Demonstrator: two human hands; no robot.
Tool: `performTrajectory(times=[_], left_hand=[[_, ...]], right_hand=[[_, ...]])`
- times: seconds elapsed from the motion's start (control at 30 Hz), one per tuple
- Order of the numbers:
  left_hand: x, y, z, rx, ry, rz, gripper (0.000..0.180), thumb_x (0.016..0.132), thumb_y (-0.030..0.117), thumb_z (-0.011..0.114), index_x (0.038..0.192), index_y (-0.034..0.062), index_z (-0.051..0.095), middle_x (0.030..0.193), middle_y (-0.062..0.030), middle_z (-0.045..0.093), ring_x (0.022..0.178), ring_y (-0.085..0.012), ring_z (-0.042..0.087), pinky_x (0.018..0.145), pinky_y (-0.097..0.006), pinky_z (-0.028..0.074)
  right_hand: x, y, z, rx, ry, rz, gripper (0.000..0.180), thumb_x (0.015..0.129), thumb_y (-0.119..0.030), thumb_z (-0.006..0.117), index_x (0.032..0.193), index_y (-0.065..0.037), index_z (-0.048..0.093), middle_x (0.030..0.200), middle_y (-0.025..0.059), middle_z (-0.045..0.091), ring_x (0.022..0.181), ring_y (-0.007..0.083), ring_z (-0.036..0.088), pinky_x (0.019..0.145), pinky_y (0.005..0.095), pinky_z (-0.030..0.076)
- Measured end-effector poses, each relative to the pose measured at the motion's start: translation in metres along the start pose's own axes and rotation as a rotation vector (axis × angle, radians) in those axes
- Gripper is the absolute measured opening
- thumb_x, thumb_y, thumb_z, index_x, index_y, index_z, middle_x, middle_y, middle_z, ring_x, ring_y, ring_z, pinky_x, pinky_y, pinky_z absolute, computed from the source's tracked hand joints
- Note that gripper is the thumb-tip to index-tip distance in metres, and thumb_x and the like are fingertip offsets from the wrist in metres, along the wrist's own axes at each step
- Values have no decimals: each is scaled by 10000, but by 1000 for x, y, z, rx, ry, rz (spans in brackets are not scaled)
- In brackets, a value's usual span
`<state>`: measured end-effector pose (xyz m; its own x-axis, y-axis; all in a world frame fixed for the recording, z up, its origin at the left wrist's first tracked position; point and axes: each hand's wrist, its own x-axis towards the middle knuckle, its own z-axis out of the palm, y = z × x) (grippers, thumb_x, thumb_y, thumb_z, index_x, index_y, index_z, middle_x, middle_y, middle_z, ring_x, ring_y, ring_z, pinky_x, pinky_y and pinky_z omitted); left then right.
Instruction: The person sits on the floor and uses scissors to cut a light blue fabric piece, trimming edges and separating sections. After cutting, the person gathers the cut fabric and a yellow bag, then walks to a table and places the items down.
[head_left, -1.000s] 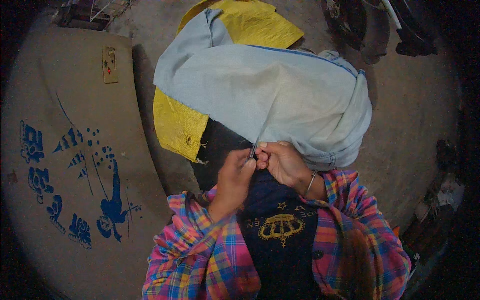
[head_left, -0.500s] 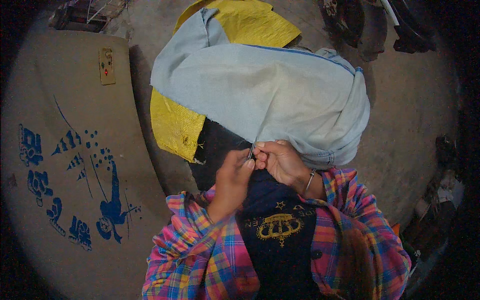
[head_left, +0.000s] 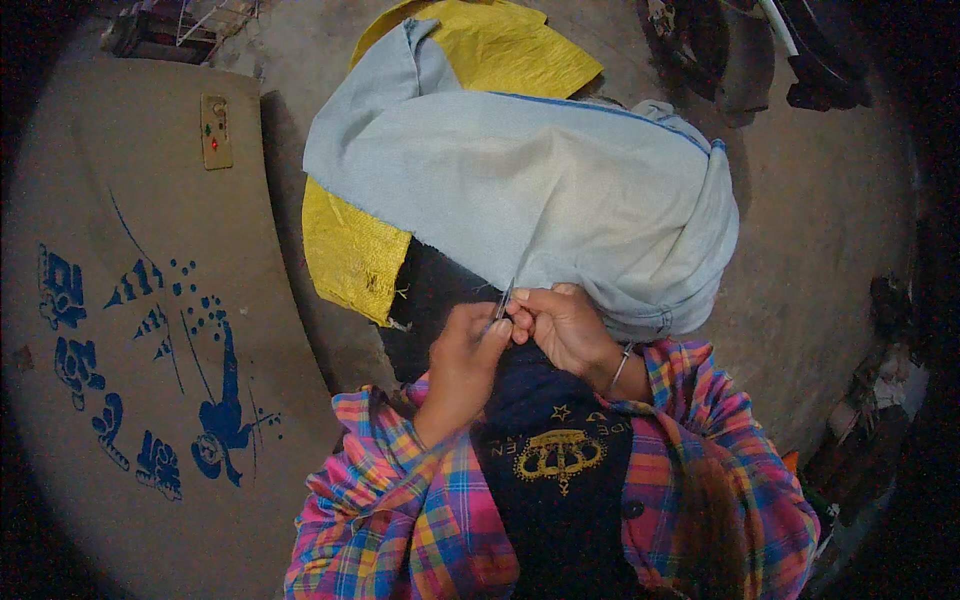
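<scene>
Pale blue denim cloth [head_left: 480, 170] lies across my lap in a wide heap, its lower edge running down to my fingers. In my left hand [head_left: 467, 352] is a slim, pointed metal tool [head_left: 505, 298], held between thumb and fingers; it looks like tweezers or small thread snips, but I cannot tell which. Its tip points up at the cloth's edge. My right hand [head_left: 565, 322] is closed in a pinch on that edge, right beside the tool's tip. Whether a loose thread is between those fingertips is too small to see.
Yellow woven sacking [head_left: 350, 255] shows beneath the cloth, with dark fabric [head_left: 435, 300] beside it. To the left stands a large brownish surface [head_left: 130, 400] with blue printed designs and a small panel [head_left: 216, 132] with a red light. Dark objects [head_left: 830, 60] lie at the far right.
The metal tool has turned slightly in my left hand, and more of it shows near the cloth's edge. My right hand and the cloth stay nearly where they were.
</scene>
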<state>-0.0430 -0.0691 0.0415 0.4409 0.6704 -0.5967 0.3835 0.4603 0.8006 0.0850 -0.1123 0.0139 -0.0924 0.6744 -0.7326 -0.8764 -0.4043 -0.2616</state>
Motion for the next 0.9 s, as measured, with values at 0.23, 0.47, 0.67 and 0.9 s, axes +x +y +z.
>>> performTrajectory(times=[0.23,0.47,0.67,0.9], left_hand=[[-4,9,2,-60,25,10,137,799,38,499,912,-37,476,822,-100,577,721,-122,550,653,-236,444],[-5,15,4,-137,-3,63,138,802,19,485,924,-47,475,828,-101,573,724,-129,550,669,-240,446],[-7,12,2,-185,-34,17,166,816,78,498,956,-7,476,822,-43,546,735,-78,499,649,-195,406],[-6,11,1,-106,-4,41,169,801,42,499,947,-38,471,811,-84,565,718,-101,535,647,-223,434]], right_hand=[[-2,0,0,-23,-17,-13,207,756,-165,532,700,34,549,604,86,540,536,176,516,527,280,416],[-1,-1,-1,-52,-21,6,235,764,-180,518,714,47,548,615,97,540,538,180,516,531,280,413],[-4,0,0,-39,-11,21,219,762,-168,515,703,41,542,603,90,529,539,177,511,543,285,407],[-3,-2,-1,171,-117,83,192,790,-210,491,739,-28,527,638,49,517,584,166,506,555,288,408]])
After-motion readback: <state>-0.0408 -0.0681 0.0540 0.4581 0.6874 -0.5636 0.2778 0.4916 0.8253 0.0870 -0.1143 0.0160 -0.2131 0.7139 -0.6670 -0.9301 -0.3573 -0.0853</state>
